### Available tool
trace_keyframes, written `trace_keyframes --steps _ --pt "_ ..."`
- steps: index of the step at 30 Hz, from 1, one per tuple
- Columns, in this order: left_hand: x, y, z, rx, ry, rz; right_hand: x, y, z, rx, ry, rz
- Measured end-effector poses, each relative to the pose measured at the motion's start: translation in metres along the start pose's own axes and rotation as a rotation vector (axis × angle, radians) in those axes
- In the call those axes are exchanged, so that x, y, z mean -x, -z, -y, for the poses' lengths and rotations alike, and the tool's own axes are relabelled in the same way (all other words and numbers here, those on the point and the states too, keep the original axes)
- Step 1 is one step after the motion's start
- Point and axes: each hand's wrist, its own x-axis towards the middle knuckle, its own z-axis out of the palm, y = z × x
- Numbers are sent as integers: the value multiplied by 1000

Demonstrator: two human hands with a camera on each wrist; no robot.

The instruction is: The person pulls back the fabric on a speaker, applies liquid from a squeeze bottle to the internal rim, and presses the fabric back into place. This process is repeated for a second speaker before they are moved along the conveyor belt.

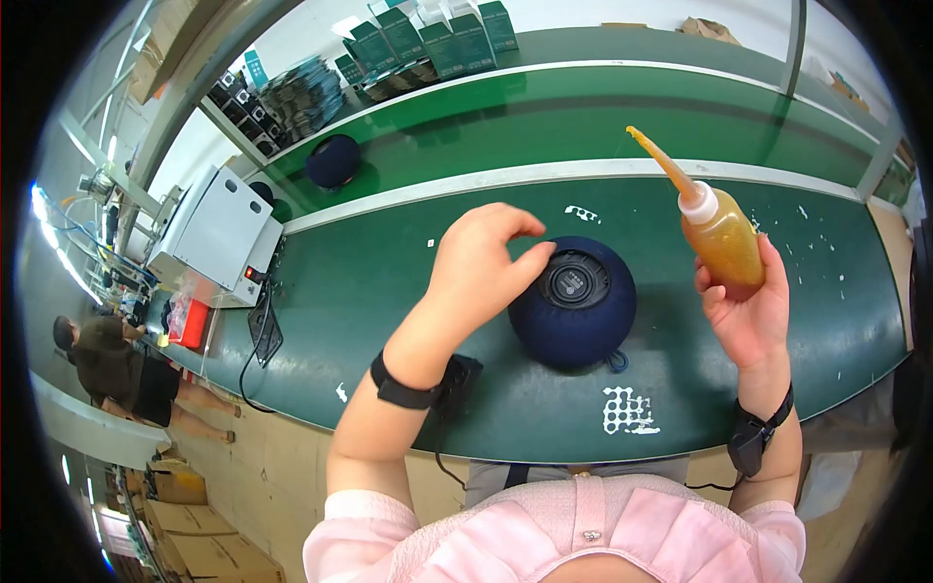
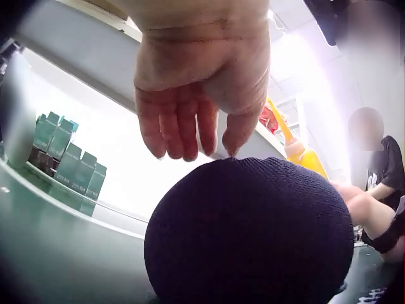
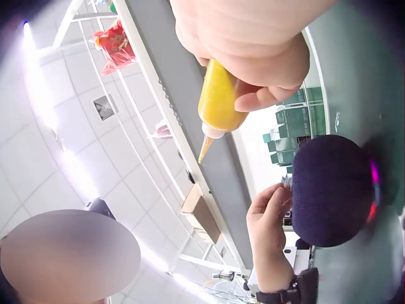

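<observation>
A round navy fabric-covered speaker (image 1: 544, 335) sits on the green table (image 1: 369, 291), with a black disc set in its top. My left hand (image 1: 481, 262) hovers over its left side. The fingers (image 2: 180, 126) hang relaxed and the thumb tip touches the fabric of the speaker (image 2: 253, 234). To the right of the speaker, my right hand (image 1: 750, 316) grips an amber squeeze bottle (image 1: 721, 238) held upright, its long nozzle pointing up and left. The right wrist view shows the bottle (image 3: 218, 104), the speaker (image 3: 332, 190) and the left hand (image 3: 269, 218).
A grey machine box (image 1: 219, 233) stands at the table's left end, with a black cable beside it. A second navy speaker (image 1: 332, 160) lies on the far belt, near stacked green boxes (image 1: 437, 39). White sticker scraps (image 1: 627, 410) lie near the front edge. A person (image 1: 107, 360) is at far left.
</observation>
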Motion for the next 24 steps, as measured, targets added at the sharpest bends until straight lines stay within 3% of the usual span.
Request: trace_keyframes --steps 1,4,11,14,16,17,19,24 --pt "-5 -1 2 -2 -1 -3 0 0 0 10 2 -8" --pt "-20 -3 4 -119 -158 224 0 0 -1 31 22 -15" --pt "-22 -15 0 -375 -280 256 1 -3 -1 97 74 -22" --pt "-16 -5 0 -246 -114 190 4 -6 -1 150 124 -47" --pt "-8 2 2 42 219 188 4 -4 -2 194 140 -32" --pt "-5 4 2 40 223 188 3 -3 -2 236 161 -21" --pt "3 6 0 204 423 177 3 -4 -6 300 186 -40" --pt "19 0 1 304 474 119 5 1 -11 488 243 -29"
